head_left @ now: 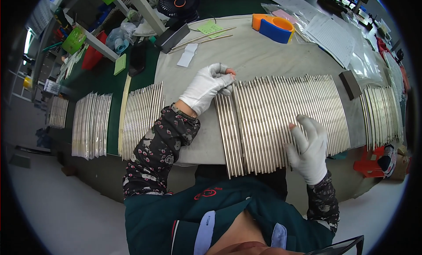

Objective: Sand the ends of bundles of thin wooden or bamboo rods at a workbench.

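**Rods fanned on table, both hands on them**

Left hand [205,87], white glove, pinches the far end of one metal rod [238,123] in the big row [285,119] mid-table. Right hand [309,147], fingers spread, presses flat on the row's near edge. Rods too many to count. Two loose rods [203,39] lie at the far edge beside one orange-blue tape dispenser [272,27].

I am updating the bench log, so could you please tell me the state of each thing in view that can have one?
Left hand: gloved, fingertips pinched at the far end of a rod.
Right hand: gloved, fingers spread flat on the rods.
Metal rods: lying side by side in a row on the grey mat.
Tape dispenser: lying untouched at the far edge.
Desk fan: whether running, cannot tell.
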Demonstrator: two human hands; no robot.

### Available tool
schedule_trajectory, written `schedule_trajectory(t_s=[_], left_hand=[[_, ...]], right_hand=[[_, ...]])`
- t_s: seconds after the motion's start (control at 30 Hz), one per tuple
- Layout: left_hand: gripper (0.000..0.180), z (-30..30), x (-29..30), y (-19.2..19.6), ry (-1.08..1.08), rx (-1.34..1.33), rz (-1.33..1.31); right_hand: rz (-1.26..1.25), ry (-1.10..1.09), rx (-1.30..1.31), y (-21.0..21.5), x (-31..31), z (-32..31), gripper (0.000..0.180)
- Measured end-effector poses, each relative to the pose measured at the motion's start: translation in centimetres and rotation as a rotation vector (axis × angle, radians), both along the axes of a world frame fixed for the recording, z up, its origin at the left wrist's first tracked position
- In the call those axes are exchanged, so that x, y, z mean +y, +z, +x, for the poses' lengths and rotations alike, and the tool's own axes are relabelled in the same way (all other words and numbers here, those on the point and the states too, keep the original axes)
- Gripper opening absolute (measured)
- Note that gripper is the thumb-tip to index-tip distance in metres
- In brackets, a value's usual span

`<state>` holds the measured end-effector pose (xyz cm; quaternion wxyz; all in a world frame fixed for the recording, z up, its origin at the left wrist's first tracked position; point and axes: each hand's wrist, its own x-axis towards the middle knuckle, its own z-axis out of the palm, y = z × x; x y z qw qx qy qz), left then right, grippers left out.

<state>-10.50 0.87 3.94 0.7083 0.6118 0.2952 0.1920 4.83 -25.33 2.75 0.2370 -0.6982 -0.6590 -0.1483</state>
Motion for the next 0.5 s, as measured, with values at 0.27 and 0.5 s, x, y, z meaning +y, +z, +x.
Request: schedule_trajectory(t_s=[0.27, 0.5], left_hand=[[0.017, 0.3, -0.7, 0.8, -0.010, -0.003, 0.029], [0.016, 0.0, -1.2, 1.0, 0.025, -0.025, 0.013]], right_hand=[[-0.199, -0.997, -0.151, -1.9, 1.9, 20.6, 0.076], [-0.413, -1.040, 0.041, -3.5, 1.3, 24.8, 0.072]])
